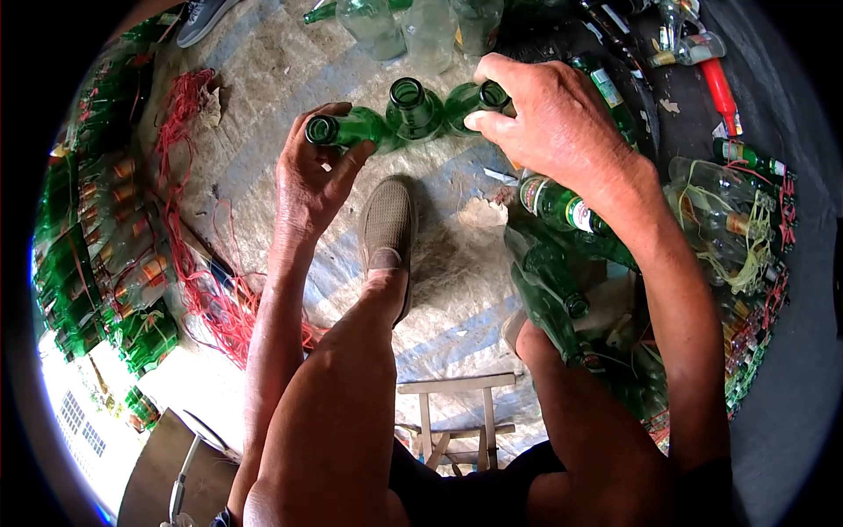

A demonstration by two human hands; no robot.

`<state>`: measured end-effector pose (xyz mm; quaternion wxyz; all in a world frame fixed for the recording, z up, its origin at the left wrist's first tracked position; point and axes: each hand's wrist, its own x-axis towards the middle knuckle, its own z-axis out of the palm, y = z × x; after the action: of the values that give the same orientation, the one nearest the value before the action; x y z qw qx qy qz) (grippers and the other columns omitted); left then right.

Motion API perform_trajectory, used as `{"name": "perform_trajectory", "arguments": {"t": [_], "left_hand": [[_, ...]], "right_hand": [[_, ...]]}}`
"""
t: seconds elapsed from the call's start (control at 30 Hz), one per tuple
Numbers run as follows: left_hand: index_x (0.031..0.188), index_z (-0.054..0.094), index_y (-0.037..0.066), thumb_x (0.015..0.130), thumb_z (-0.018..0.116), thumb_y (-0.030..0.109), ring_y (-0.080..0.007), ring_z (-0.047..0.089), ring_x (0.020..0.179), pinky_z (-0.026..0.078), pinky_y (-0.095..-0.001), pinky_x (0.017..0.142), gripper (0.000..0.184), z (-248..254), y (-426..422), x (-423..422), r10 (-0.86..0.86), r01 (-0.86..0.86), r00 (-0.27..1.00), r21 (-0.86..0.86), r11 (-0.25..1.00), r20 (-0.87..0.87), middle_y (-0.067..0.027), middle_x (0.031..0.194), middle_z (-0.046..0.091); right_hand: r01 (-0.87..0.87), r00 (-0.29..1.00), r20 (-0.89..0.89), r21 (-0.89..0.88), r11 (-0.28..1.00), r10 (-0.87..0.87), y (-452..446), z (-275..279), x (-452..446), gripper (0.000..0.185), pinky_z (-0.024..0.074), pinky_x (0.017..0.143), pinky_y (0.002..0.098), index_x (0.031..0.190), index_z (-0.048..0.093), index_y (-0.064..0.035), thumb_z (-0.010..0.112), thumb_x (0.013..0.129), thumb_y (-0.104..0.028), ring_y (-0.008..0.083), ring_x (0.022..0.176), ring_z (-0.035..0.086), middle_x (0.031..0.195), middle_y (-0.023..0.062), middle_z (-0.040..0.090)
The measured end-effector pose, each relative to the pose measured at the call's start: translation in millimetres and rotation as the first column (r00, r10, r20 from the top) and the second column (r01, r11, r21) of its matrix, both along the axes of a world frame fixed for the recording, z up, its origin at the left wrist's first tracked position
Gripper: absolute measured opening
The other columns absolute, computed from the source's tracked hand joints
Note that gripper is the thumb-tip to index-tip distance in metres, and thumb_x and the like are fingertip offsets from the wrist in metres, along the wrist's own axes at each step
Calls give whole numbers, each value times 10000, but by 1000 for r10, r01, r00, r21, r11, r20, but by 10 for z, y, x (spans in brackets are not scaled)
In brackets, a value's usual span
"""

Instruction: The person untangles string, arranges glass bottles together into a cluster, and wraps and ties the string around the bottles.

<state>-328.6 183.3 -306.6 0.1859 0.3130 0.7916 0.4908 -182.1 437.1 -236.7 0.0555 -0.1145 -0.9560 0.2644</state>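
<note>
Three green glass bottles stand side by side in front of me, their open mouths toward the camera. My left hand [318, 171] is wrapped round the left green bottle [358, 128], thumb on the near side. The middle green bottle [414, 110] stands between the other two, touched by neither hand as far as I can see. My right hand [549, 119] grips the right green bottle [465, 105] by its neck, with thumb and fingers about the mouth. The lower part of that bottle is partly hidden behind its neighbour and my hand.
Clear glass bottles [428, 39] stand just beyond. Loose green bottles [549, 285] lie by my right leg, a labelled one [562, 204] among them. Red string [206, 307] is tangled on the left, beside stacked bottles [114, 237]. A bundle tied with yellow string [733, 224] lies at right.
</note>
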Motion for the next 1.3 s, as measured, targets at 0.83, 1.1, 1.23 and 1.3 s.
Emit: {"name": "perform_trajectory", "arguments": {"t": [0.83,1.1,1.23,1.3], "left_hand": [[1439,491,28,812,880,77,-168,706,738,590,-340,700,739,140,-554,377,-52,18,991,-261,965,-124,-158,1321,659],[1244,685,-29,922,781,162,-199,735,830,600,-357,753,387,722,-778,839,-236,314,943,-398,862,233,-134,1097,760],[1215,694,-52,951,751,174,-178,714,775,588,-333,693,352,943,-688,896,-254,341,934,-406,848,253,-129,1000,756],[1228,710,-10,923,775,199,-220,747,924,605,-370,830,375,1126,-520,944,-340,393,919,-399,828,199,-155,1096,771]], "right_hand": [[79,996,29,27,997,-80,44,731,1451,460,492,979,451,1163,700,-45,843,774,-245,351,1072,625,1072,128,640],[273,937,-184,-151,950,-298,128,756,2034,377,547,866,450,1128,688,-31,820,814,-191,374,992,670,1066,146,672],[370,878,-234,-222,902,-418,181,582,2371,291,562,823,442,1152,663,-48,751,876,-77,351,954,686,1022,160,679],[412,859,-214,-247,877,-464,93,554,2512,303,563,808,437,1167,656,-51,748,880,-72,340,946,688,1012,158,679]]}}
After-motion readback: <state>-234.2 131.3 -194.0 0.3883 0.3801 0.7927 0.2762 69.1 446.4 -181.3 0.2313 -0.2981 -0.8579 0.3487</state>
